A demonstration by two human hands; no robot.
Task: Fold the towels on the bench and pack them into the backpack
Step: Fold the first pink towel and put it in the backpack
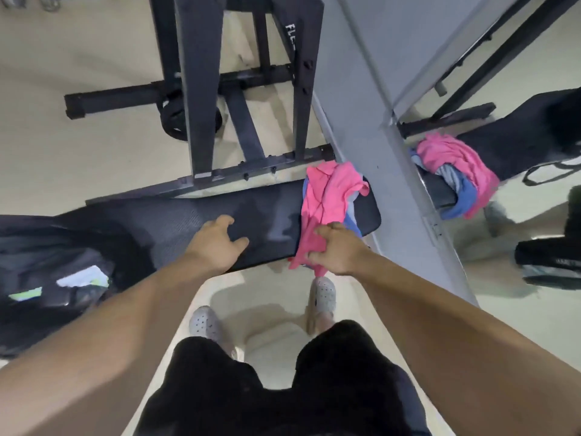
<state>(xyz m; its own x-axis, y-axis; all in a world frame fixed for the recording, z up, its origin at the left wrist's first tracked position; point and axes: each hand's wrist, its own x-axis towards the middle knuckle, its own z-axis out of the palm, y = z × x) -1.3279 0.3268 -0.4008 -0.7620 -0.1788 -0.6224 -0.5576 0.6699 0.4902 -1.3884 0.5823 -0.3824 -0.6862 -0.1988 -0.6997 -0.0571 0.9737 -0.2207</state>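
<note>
The pink towel [327,196], bunched at the right end of the surface [267,212], looks soft, light and floppy, best held by its corners; the right hand [338,251] pinches its near edge with its fingers, and the left hand [217,243] is loose and empty.

floor [78,146]: beige | pillar [361,105]: grey | mirror [534,212]: right of pillar | rack [201,89]: black metal

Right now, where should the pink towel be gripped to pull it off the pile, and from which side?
Take the pink towel by its edge hanging over the near side of the bench, coming from the near side. It lies crumpled atop other cloths, so that draped edge is the free part; the right hand pinches it there.
</note>
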